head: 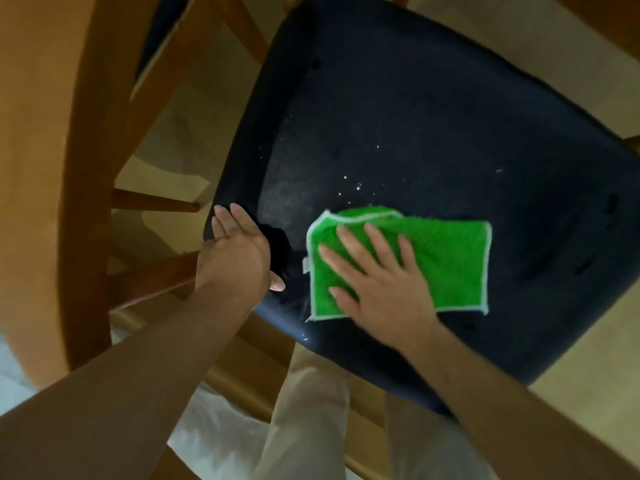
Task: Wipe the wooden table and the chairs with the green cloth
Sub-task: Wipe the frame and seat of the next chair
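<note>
A chair with a dark padded seat (433, 116) fills the middle of the head view. The green cloth (450, 261), edged in white, lies flat on the near part of the seat. My right hand (374, 275) presses down on the cloth's left half with fingers spread. My left hand (242, 251) grips the seat's left edge, thumb on top and fingers over the rim. Small white specks (349, 188) dot the seat just beyond the cloth.
The wooden table's curved edge (86, 168) runs down the left side, close to the chair. Wooden chair rails and legs (152, 199) cross between table and seat. Pale floor (588, 358) shows at the right. My light trousers (311, 427) are below the seat.
</note>
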A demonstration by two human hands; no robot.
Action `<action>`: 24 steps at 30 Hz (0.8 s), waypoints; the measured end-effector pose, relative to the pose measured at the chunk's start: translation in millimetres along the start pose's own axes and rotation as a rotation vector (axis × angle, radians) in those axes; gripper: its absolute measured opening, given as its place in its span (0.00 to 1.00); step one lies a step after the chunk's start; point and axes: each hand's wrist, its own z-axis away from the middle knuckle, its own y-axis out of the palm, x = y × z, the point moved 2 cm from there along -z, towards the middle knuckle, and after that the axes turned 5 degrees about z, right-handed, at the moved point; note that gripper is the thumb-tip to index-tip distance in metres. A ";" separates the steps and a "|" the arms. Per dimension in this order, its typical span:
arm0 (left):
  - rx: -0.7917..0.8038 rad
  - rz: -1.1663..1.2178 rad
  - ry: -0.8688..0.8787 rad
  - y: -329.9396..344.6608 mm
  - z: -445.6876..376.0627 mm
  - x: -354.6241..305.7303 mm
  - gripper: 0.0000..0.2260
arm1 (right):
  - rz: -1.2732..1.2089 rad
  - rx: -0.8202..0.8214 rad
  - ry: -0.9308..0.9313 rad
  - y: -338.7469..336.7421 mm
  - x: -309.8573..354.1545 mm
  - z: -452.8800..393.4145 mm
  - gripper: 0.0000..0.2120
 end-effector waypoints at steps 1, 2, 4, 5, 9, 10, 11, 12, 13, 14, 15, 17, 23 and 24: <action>-0.007 -0.005 0.001 0.6 -0.8 0.4 0.62 | 0.014 -0.019 0.017 -6.0 -17.2 -11.8 0.31; -0.015 -0.015 0.002 1.1 -1.5 0.6 0.62 | 0.023 -0.042 0.061 -13.6 -34.5 -26.6 0.32; -0.021 -0.030 0.001 2.0 -2.2 0.9 0.62 | 0.027 -0.077 0.159 -29.8 -65.5 -59.4 0.33; -0.020 -0.030 0.000 2.0 -2.3 0.2 0.63 | 0.018 -0.077 0.200 -37.1 -77.0 -75.0 0.33; -0.020 -0.028 0.021 -0.3 -1.2 0.1 0.62 | -0.026 -0.071 0.398 -49.4 -73.4 -110.9 0.31; -0.028 -0.024 0.034 -1.2 -0.4 1.1 0.62 | -0.037 -0.062 0.418 -47.7 -59.6 -111.6 0.31; -0.031 -0.016 0.042 -2.0 0.6 2.3 0.61 | -0.045 -0.051 0.401 -44.1 -42.0 -107.5 0.31; -0.030 -0.010 0.050 -2.3 1.4 2.9 0.60 | -0.047 -0.040 0.352 -38.5 -22.3 -97.6 0.30; -0.033 -0.004 0.055 -2.3 2.9 3.0 0.58 | -0.050 -0.023 0.286 -31.2 -2.0 -81.8 0.30; -0.055 0.009 0.057 -2.5 2.8 3.3 0.54 | -0.054 -0.004 0.214 -23.2 17.7 -63.1 0.30; -0.090 0.018 0.060 -2.2 3.2 2.3 0.47 | -0.056 0.017 0.145 -13.9 34.0 -41.5 0.31; -0.126 0.056 0.037 0.1 3.4 1.6 0.37 | -0.040 0.056 0.028 3.7 56.7 1.1 0.31; -0.144 0.045 0.035 10.3 -4.7 1.5 0.40 | 0.006 0.040 -0.130 1.0 32.7 -5.0 0.29; -0.137 0.038 0.042 10.8 -5.7 1.4 0.44 | 0.022 0.020 -0.116 -5.6 22.5 -21.4 0.29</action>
